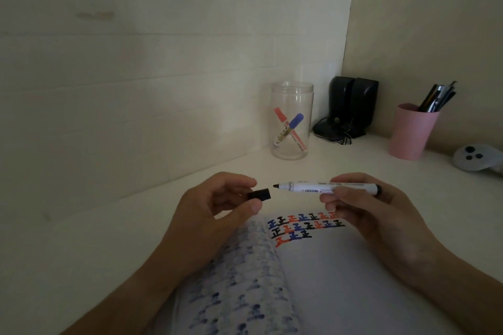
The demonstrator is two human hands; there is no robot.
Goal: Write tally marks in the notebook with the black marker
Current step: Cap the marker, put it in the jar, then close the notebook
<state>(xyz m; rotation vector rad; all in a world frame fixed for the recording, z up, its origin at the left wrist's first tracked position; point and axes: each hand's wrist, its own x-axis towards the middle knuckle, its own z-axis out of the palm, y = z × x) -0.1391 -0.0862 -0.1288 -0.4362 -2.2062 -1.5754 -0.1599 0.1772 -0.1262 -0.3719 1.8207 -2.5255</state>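
An open notebook point(326, 280) lies on the white desk in front of me, its right page carrying rows of blue, red and black tally marks point(302, 226) near the top. My right hand point(362, 209) holds the black marker point(307, 187) level above the page, its uncovered black tip pointing left. My left hand point(217, 207) pinches the marker's black cap point(260, 195) between thumb and fingers, a small gap away from the tip.
A clear jar point(292, 121) with a red and a blue marker stands at the back. Right of it are black speakers point(351, 106), a pink cup of pens point(411, 130) and a grey controller point(476, 156). Walls close the desk at left and back.
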